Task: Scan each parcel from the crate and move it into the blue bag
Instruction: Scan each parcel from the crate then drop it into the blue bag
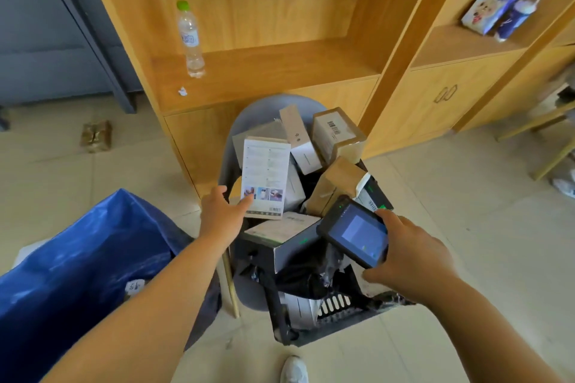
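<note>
Fingers of the left hand straddle the white parcel's lower corner, clamped or not I cannot tell; it stands in the crate. Above the crate the right hand grips the scanner: best pinch firmly, then turn a barcode toward it.

A water bottle with a green cap stands on a wooden shelf. Two bright bags sit on another shelf. A brown packet lies on the floor.
</note>
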Tool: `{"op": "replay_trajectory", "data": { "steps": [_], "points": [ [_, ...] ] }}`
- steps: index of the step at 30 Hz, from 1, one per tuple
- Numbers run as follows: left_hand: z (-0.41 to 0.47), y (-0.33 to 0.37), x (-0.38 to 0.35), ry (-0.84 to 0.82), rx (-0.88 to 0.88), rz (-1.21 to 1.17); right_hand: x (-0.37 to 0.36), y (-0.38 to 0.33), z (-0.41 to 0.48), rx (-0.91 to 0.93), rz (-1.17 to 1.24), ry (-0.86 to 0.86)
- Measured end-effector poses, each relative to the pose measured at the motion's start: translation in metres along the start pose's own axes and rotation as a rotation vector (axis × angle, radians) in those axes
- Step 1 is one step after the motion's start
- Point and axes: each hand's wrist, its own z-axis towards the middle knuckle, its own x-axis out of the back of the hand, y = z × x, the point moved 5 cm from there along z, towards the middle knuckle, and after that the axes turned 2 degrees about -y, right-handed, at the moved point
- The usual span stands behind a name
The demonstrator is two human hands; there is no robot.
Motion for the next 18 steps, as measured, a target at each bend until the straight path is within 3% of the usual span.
{"op": "replay_trajectory", "data": {
  "steps": [8, 18],
  "points": [
    [0.059, 0.051, -0.016, -0.086, -0.157, 0.017, 0.016, 0.001, 0.059, 0.082, 0.007, 0.046],
    [0.076, 0.052, -0.021, -0.146, -0.115, -0.091, 0.019, 0.007, 0.068, 0.095, 0.048, 0.048]
  ]
}}
